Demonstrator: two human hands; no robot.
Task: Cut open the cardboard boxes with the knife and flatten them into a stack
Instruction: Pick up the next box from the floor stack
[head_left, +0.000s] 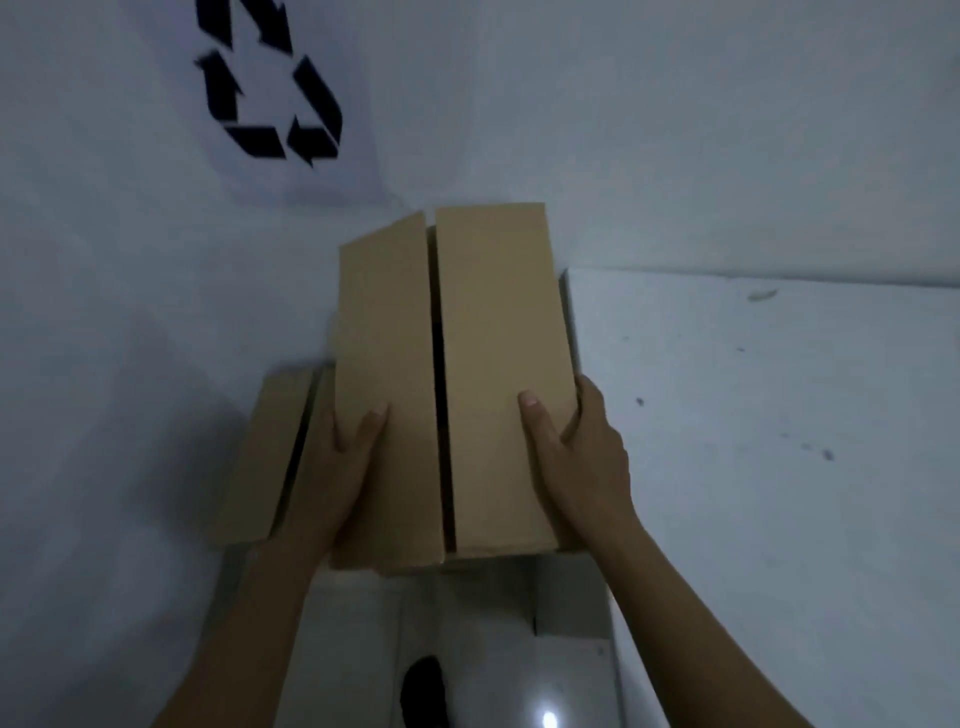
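A brown cardboard box is held up in front of me, its two long top flaps parted by a dark slit down the middle. My left hand grips its left side, thumb on the left flap. My right hand grips its right side, thumb lying on the right flap, fingers curled round the edge. A second cardboard box lies lower left, partly hidden behind my left hand, with a similar slit between its flaps. No knife is in view.
A white wall stands close behind, bearing a sheet with a black recycling symbol. A white surface stretches to the right. Below the box is glossy white floor with a light's reflection and a dark shape.
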